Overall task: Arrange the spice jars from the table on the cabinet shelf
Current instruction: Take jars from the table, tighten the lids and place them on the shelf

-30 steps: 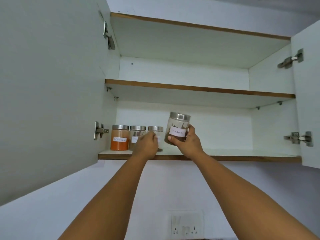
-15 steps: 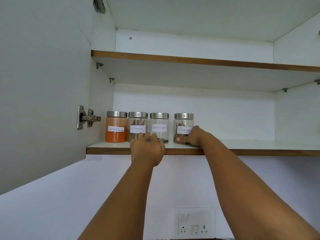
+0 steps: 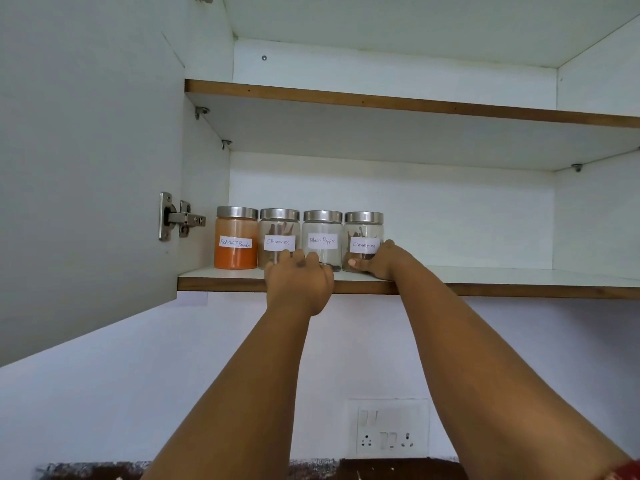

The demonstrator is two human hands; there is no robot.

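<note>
Several steel-lidded glass spice jars stand in a row at the left end of the lower cabinet shelf point(image 3: 502, 277): red chilli powder point(image 3: 236, 237), cinnamon point(image 3: 279, 233), black pepper point(image 3: 322, 237) and a second cinnamon jar point(image 3: 363, 237). My right hand point(image 3: 377, 259) grips the base of the second cinnamon jar, thumb across its front, the jar standing on the shelf. My left hand point(image 3: 298, 282) rests on the shelf's front edge with its fingertips at the bases of the first cinnamon and black pepper jars.
The cabinet's left door point(image 3: 86, 150) stands open beside my left arm, with its hinge point(image 3: 180, 218) near the red jar. An upper shelf point(image 3: 415, 105) sits above. A switch and socket plate point(image 3: 389, 427) is on the wall below.
A second ago my right hand held the cinnamon jar in the air in front of the shelf; now it stands on the shelf right of the black pepper jar. The view has moved closer.
</note>
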